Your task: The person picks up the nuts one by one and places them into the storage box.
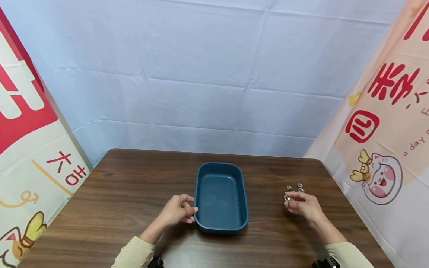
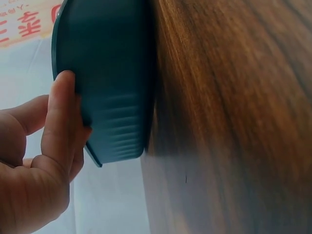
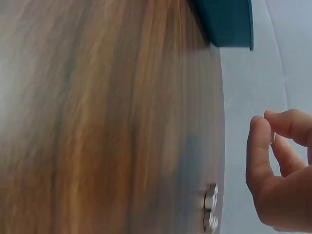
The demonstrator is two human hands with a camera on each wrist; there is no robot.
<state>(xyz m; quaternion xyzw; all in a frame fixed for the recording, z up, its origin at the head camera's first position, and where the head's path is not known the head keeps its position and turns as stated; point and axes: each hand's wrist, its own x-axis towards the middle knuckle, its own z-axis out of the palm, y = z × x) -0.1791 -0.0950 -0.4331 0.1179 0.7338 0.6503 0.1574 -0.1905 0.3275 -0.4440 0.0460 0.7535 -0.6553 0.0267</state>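
A dark teal rectangular bin (image 1: 221, 227) stands on the wooden table. My left hand (image 1: 177, 210) holds it by its left side, the thumb tip over the rim and other fingers against the outer wall, as the left wrist view also shows the hand (image 2: 48, 141) there. To the right, my right hand (image 1: 305, 207) pinches a small silver nut (image 1: 286, 198) between thumb and fingertips, above the table. In the right wrist view the fingers mostly hide this nut (image 3: 272, 138). Just beyond that hand lie several more metal nuts (image 1: 299, 185).
The brown wood-grain table (image 1: 140, 175) has rounded far corners. Behind it hangs a pale blue cloth (image 1: 201, 93). Printed cloths flank it, one on the left (image 1: 37, 163) and one on the right (image 1: 365, 186).
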